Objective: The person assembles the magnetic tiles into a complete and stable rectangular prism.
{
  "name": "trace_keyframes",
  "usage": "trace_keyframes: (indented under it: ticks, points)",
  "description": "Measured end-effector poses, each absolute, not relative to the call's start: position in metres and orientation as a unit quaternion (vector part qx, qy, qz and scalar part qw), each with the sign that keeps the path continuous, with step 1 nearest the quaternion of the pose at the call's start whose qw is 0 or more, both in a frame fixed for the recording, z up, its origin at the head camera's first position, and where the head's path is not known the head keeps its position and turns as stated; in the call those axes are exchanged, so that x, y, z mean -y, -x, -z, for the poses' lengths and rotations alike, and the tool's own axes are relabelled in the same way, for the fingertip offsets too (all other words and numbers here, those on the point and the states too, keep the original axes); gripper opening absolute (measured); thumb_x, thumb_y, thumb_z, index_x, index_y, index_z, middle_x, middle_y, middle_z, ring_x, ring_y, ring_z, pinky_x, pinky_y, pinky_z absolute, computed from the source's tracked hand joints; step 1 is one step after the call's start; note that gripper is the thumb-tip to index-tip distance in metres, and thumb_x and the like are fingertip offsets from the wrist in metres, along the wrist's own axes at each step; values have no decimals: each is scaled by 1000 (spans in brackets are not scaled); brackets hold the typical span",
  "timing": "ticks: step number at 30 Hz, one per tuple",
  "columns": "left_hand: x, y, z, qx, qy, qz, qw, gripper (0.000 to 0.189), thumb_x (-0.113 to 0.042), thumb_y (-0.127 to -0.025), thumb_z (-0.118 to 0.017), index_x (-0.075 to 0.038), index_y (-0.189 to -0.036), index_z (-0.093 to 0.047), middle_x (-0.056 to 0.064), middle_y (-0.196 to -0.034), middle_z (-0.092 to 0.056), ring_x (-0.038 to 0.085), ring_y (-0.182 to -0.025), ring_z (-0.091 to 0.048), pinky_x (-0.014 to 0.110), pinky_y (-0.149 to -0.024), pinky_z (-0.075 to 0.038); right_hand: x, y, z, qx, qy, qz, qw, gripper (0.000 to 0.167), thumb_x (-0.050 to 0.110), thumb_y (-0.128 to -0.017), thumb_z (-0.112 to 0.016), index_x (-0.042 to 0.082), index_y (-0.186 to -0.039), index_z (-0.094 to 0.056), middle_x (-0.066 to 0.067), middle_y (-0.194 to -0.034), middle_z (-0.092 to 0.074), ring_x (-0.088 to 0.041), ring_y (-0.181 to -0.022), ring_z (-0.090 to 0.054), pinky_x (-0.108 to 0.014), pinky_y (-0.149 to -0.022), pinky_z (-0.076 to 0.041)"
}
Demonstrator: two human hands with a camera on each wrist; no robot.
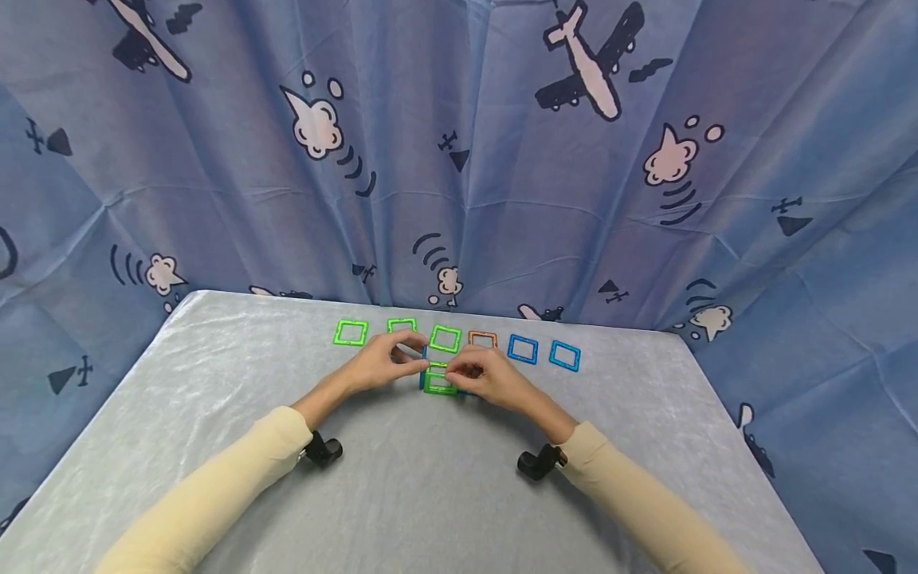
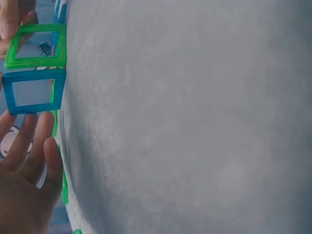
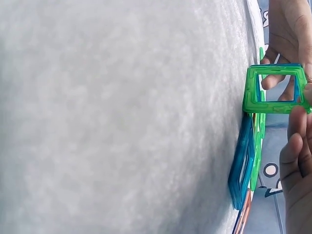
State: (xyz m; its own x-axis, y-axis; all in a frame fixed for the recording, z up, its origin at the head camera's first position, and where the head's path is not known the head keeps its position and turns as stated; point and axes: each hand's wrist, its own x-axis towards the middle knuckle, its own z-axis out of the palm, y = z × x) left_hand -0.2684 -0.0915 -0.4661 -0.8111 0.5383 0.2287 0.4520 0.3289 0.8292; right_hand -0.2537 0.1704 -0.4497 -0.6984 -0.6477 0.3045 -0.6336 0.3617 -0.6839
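Observation:
In the middle of the table, a green square magnetic tile (image 1: 441, 391) stands upright with an open centre. Joined at its left side is a blue square magnetic tile (image 2: 33, 108). My left hand (image 1: 383, 363) holds this blue tile near its upper edge, thumb and fingertips at it. My right hand (image 1: 498, 381) pinches the green tile's upper right corner, which shows in the right wrist view on the green tile (image 3: 251, 90). Below the right hand, another blue tile (image 3: 239, 170) stands close to the table, mostly hidden in the head view.
Behind the hands lies a row of flat tiles: a green one (image 1: 351, 344), two more greens, an orange tile (image 1: 483, 333), and two blues, with the last blue tile (image 1: 565, 367) at the right. A patterned blue curtain (image 1: 459, 159) hangs beyond the grey-covered table (image 1: 445, 494).

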Motion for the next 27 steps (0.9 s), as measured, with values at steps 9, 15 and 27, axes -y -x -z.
trace_keyframes:
  ticks: [9, 15, 27]
  points:
    - [92, 268, 464, -813, -303, -495, 46, 42, -20, -97, -74, 2, -131, -62, 15, -120, -67, 25, -93, -71, 39, -80, -58, -178, 252, 453, -826, 358, 432, 46, 10, 4, -93, -75, 3, -103, -77, -7, -97, -70, -15, -82, -65, -30, -70, -56]
    - [91, 269, 466, -813, -300, -497, 43, 42, -20, -96, -75, 2, -130, -62, 15, -119, -67, 24, -92, -71, 38, -78, -58, -179, 250, 455, -821, 344, 452, 51, 10, 4, -92, -76, -1, -101, -77, -6, -93, -73, -16, -78, -68, -30, -65, -56]
    - [91, 268, 468, -815, -291, -499, 46, 42, -20, -96, -75, 1, -130, -63, 14, -117, -68, 24, -92, -71, 38, -73, -58, -178, 246, 454, -826, 328, 456, 46, 9, 3, -91, -77, -1, -100, -77, 2, -89, -72, -15, -75, -69, -30, -63, -56]
